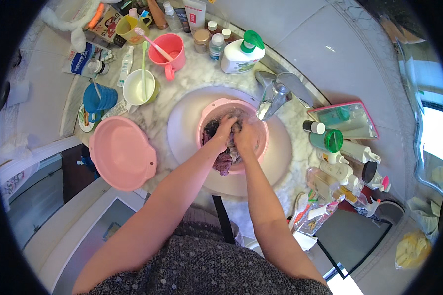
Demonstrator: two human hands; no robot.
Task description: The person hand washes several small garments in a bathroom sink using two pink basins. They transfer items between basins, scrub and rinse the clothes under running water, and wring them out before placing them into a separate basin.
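Note:
Before me, a pink plastic basin (264, 147) stands in the oval washbasin (182, 140), with foamy water and wet dark and purple fabric (223, 164) in it. Part of the purple fabric hangs over the basin's near rim. My left hand (225, 129) grips a bunch of the wet fabric inside the basin. Close beside it on the right, my right hand (244, 134) is bent over the same bunch, its fingertips partly hidden by fabric and water. A chrome faucet (277, 94) reaches in from the back right, its spout close to the basin's rim.
A second pink basin (123, 153) sits on the marble counter to the left. Cups (138, 88) with toothbrushes stand at the back left, and a white pump bottle (241, 57) at the back. Several bottles (336, 171), a green-lidded jar (326, 140) and a pink-framed mirror (349, 120) crowd the right side.

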